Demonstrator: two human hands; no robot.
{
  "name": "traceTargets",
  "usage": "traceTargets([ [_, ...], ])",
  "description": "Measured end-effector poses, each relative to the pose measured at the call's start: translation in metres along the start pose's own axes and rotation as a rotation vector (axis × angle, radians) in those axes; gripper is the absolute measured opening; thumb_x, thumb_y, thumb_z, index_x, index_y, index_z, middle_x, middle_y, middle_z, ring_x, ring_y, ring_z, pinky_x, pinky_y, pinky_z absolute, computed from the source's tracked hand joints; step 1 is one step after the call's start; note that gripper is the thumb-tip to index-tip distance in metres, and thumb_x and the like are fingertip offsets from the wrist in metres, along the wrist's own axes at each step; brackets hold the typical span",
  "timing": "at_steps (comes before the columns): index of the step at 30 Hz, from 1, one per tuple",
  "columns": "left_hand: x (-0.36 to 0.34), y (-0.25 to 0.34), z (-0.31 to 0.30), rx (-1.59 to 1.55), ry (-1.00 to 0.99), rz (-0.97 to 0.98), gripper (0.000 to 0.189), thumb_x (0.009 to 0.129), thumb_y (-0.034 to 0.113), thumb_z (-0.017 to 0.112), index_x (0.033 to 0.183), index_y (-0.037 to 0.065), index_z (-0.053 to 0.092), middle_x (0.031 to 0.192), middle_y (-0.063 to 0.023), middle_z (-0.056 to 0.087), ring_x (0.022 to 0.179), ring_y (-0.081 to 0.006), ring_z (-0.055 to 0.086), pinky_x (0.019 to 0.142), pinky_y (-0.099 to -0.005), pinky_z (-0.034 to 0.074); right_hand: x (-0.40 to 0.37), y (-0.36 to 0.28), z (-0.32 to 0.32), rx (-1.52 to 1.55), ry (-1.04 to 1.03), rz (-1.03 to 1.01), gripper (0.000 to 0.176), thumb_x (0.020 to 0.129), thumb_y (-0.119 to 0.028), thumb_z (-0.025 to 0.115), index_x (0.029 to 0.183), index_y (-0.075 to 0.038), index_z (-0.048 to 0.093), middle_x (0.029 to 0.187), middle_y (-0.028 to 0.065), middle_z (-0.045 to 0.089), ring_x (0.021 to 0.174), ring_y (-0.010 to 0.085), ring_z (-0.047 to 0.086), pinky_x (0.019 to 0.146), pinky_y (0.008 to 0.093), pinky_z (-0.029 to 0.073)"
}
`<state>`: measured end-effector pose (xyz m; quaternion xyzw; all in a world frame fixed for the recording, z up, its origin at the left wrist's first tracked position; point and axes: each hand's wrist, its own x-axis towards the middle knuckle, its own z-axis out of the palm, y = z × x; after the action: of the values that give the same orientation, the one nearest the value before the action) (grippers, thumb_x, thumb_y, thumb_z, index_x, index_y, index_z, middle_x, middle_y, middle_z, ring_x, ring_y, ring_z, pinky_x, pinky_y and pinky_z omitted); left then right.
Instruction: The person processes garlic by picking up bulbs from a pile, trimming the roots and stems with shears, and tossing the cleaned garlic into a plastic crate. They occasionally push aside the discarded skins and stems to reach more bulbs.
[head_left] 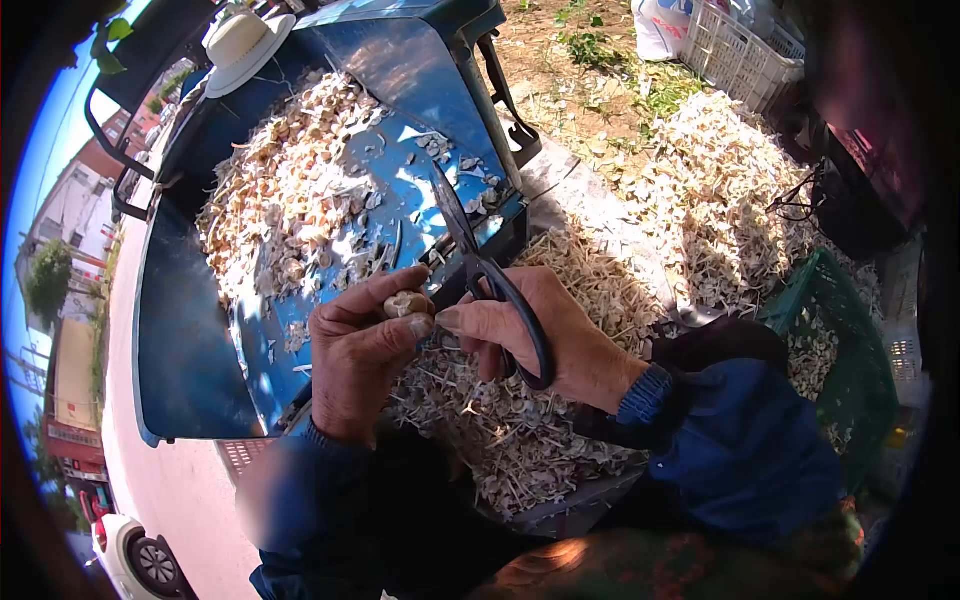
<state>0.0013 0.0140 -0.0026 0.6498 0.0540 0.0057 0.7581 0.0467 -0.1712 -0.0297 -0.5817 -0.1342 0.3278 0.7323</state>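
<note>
Left hand: your left hand [350, 355] has a garlic bulb [406, 304] pinched between thumb and fingers, the grip closed just far enough to hold it, with part of the bulb bared towards your other hand. Right hand: your right hand [570, 335] is curled round the black handles of the scissors [479, 262]; the blades look together or nearly so.

Key relation: the bulb lies to the left of the scissors' pivot and a little nearer you, close by but apart from the blades. The right thumb tip comes right up beside the bulb; contact cannot be told. The scissors' long axis slants from the handles, near you on the right, to the tips, farther off and leftward, so the blades point past the bulb rather than at it. The bulb's own axis is unclear under your fingers.

Edges: both hands work at the near edge of the blue cart bed [190, 350], the tips reaching over its right part. The bulb heap [285, 190] sits back toward the far left side, with scrap-strewn blue floor between it and your hands. Below your wrists, beyond that edge, lie dry trimmings [500, 430], leaving some height to lower either hand.
</note>
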Motion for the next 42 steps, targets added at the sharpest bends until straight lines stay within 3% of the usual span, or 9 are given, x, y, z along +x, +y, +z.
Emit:
traceTargets([
  [4,-0.006,0.002,-0.008,0.044,0.033,-0.011,0.041,0.069,-0.004,0.074,0.108,-0.004,0.064,0.083,-0.0042,0.066,0.065,-0.0056,0.056,0.053,-0.0156,0.042,-0.012,0.001,-0.007,-0.856,0.142,-0.415,0.061,0.07,-0.053,0.075,0.079,0.002,0.053,0.065,0.0117,0.05,0.062,0.0262,0.056,0.056,0.0395,0.042],
  [7,-0.01,0.001,-0.011,-0.016,0.02,0.012,0.042,0.067,-0.003,0.075,0.108,-0.005,0.064,0.082,-0.0039,0.065,0.061,-0.0049,0.054,0.049,-0.0157,0.039,-0.023,0.0,-0.006,-1.061,0.16,-0.507,0.066,0.069,-0.061,0.071,0.076,0.002,0.051,0.073,0.0166,0.054,0.069,0.0339,0.06,0.062,0.0414,0.048],
  [16,-0.019,0.012,0.002,0.243,-0.001,-0.026,0.028,0.073,-0.002,0.071,0.1,-0.003,0.068,0.083,-0.0016,0.066,0.069,-0.0032,0.054,0.058,-0.0174,0.042,-0.027,-0.009,-0.004,-1.439,0.184,-0.636,0.061,0.069,-0.056,0.07,0.081,0.0,0.05,0.074,0.0127,0.048,0.066,0.027,0.056,0.059,0.038,0.045],
  [23,-0.021,0.011,0.005,0.328,0.016,-0.059,0.012,0.075,-0.001,0.071,0.087,-0.003,0.069,0.093,-0.0078,0.069,0.072,-0.004,0.054,0.061,-0.0197,0.045,-0.029,-0.006,-0.005,-1.502,0.135,-0.673,0.035,0.073,-0.029,0.069,0.078,-0.001,0.048,0.072,0.0126,0.046,0.062,0.0236,0.055,0.055,0.0351,0.042],
  [25,-0.022,0.007,0.011,0.279,0.049,0.003,0.026,0.071,0.0,0.07,0.096,-0.005,0.067,0.068,0.0003,0.062,0.048,0.0007,0.036,0.043,-0.0172,0.024,-0.029,-0.002,-0.007,-1.59,0.067,-0.637,0.022,0.069,-0.014,0.064,0.077,-0.001,0.048,0.07,0.0118,0.045,0.06,0.022,0.054,0.052,0.0342,0.041],
  [29,-0.027,0.015,0.012,0.322,0.038,-0.082,0.015,0.071,-0.003,0.07,0.086,-0.002,0.069,0.086,-0.007,0.069,0.067,-0.0021,0.053,0.056,-0.0178,0.042,-0.027,0.007,-0.005,-1.593,0.11,-0.642,0.019,0.065,-0.009,0.061,0.076,-0.002,0.047,0.068,0.0096,0.043,0.058,0.0193,0.051,0.048,0.0331,0.04],
  [38,-0.026,0.005,0.008,0.332,0.067,-0.044,0.034,0.069,0.011,0.076,0.096,-0.006,0.066,0.063,-0.0016,0.058,0.044,-0.0021,0.036,0.04,-0.0181,0.023,-0.021,0.031,-0.005,-1.707,0.125,-0.655,0.011,0.067,-0.007,0.06,0.069,-0.004,0.049,0.065,0.0105,0.046,0.056,0.0227,0.053,0.048,0.0358,0.041],
  [40,-0.024,0.009,0.005,0.197,0.036,-0.154,0.039,0.069,0.016,0.078,0.097,-0.007,0.065,0.066,-0.0059,0.059,0.042,-0.0036,0.037,0.038,-0.0185,0.023,-0.021,0.029,-0.004,-1.06,0.044,-0.48,0.022,0.071,-0.012,0.068,0.064,0.0,0.051,0.062,0.0163,0.055,0.06,0.0313,0.06,0.053,0.0384,0.045],
  [42,-0.022,0.009,0.002,0.13,-0.01,-0.181,0.04,0.069,0.016,0.078,0.098,-0.008,0.064,0.067,-0.007,0.059,0.041,-0.0042,0.037,0.037,-0.0186,0.023,-0.02,0.025,-0.002,-0.895,-0.06,-0.401,0.029,0.07,-0.018,0.074,0.064,0.001,0.052,0.062,0.0182,0.057,0.062,0.033,0.062,0.057,0.0383,0.047],
])
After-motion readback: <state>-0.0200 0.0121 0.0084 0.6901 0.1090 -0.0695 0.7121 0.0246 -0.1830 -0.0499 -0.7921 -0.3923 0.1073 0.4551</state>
